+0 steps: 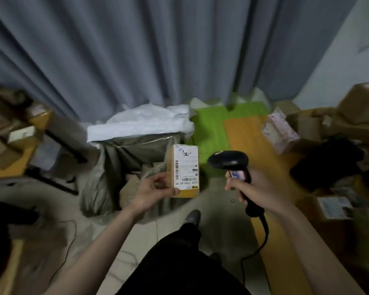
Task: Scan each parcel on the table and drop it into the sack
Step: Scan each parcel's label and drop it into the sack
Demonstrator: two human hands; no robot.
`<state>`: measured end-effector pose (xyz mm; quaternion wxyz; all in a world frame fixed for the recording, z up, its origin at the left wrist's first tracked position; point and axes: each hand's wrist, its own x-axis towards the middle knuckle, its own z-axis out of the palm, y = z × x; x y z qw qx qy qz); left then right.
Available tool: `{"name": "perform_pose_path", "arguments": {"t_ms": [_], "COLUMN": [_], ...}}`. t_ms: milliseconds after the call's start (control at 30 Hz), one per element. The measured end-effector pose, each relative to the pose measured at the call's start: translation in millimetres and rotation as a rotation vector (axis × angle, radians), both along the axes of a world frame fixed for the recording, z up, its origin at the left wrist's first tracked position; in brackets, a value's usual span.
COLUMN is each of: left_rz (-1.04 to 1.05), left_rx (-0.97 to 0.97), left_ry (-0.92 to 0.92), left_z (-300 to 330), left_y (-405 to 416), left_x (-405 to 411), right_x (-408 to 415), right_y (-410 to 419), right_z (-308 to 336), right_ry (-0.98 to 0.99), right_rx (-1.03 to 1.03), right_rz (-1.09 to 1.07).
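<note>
Right hand (246,188) clamped on barcode scanner (232,161); left hand (152,191) fingers pinching small cardboard parcel (184,170) by its edge; probably light, rigid.

Wooden table (245,133) — green sheet (209,128), cardboard boxes (307,122); floor bears the sack (124,154).

Both bare forearms reach forward, left hand (156,191) and right hand (253,188) each curled in a grip.
</note>
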<state>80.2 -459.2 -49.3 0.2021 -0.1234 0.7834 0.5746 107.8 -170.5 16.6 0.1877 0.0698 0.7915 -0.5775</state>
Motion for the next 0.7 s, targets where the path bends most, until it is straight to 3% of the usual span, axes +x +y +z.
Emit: {"name": "perform_pose_path", "arguments": {"t_ms": [400,700], "left_rz": [0.321,-0.037], "left_rx": [-0.193,-0.788], "left_ry": [-0.098,-0.063], "left_z": [-27,-81], "left_y": [-131,-210], "left_x": [12,-100], "right_x": [-70,-132], "right_y": [-119,-179], "right_z": [-30,-57], "right_ry": [-0.109,-0.208], "right_rx": [-0.02,0.045], "right_rz": [0.221,0.16]}}
